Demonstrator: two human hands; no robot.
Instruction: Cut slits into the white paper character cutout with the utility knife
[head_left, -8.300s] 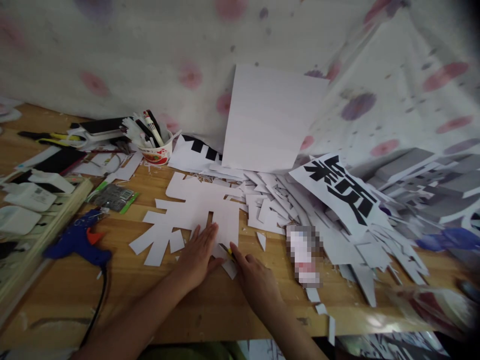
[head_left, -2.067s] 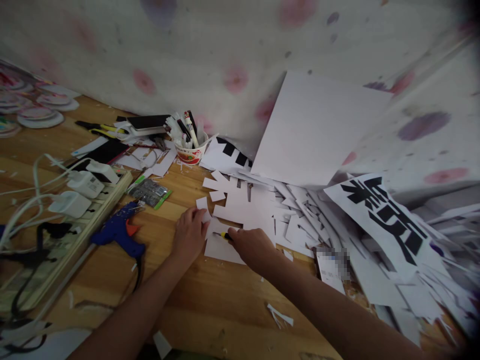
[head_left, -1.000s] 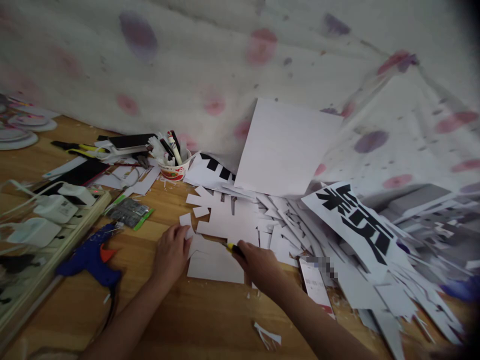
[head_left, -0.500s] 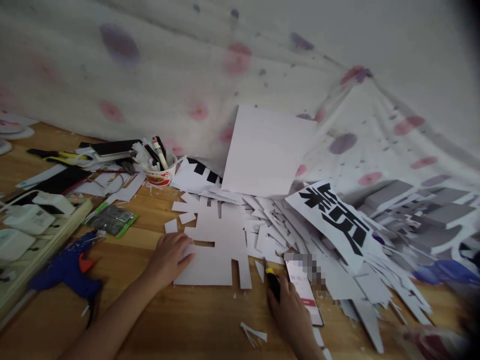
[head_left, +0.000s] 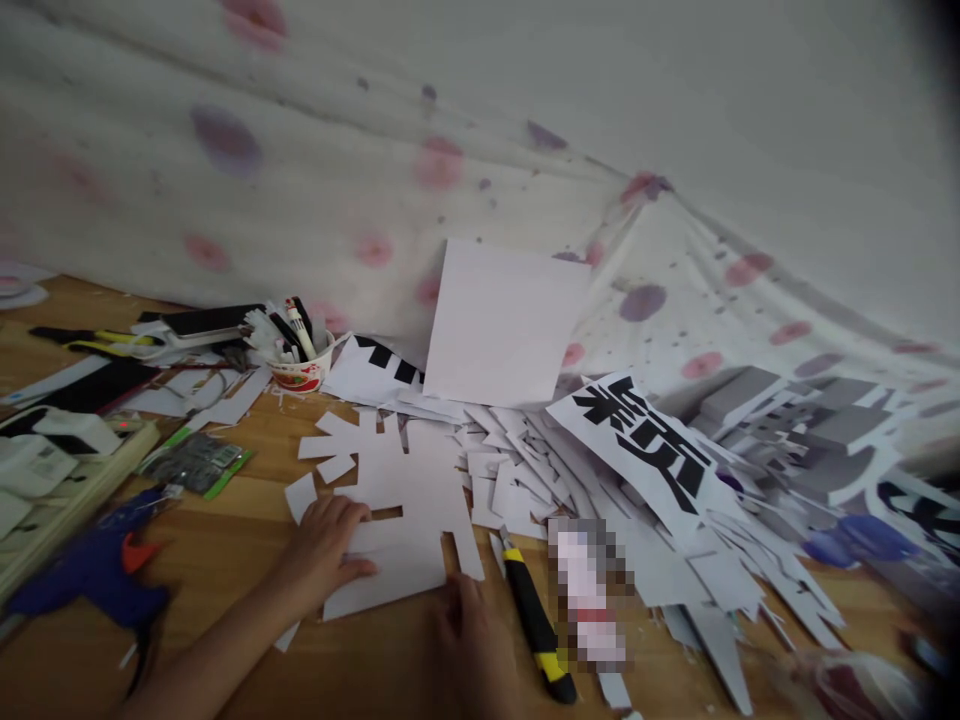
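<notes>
A white board with slots cut in it lies on the wooden table. My left hand rests on its left edge, fingers over the surface. At the board's front right edge is my right hand, blurred, its fingers near or touching the narrow strip there; what it holds, if anything, is unclear. The black and yellow utility knife lies to the right of my right hand, out of both hands, with its blade end pointing away.
A blue glue gun and a power strip are at the left. Behind stands a cup of pens. White scraps, a blurred-out phone and a printed sheet lie on the right.
My right hand has let go of the utility knife and moved left to the board's front edge. The board has turned slightly, and the camera view has shifted.
</notes>
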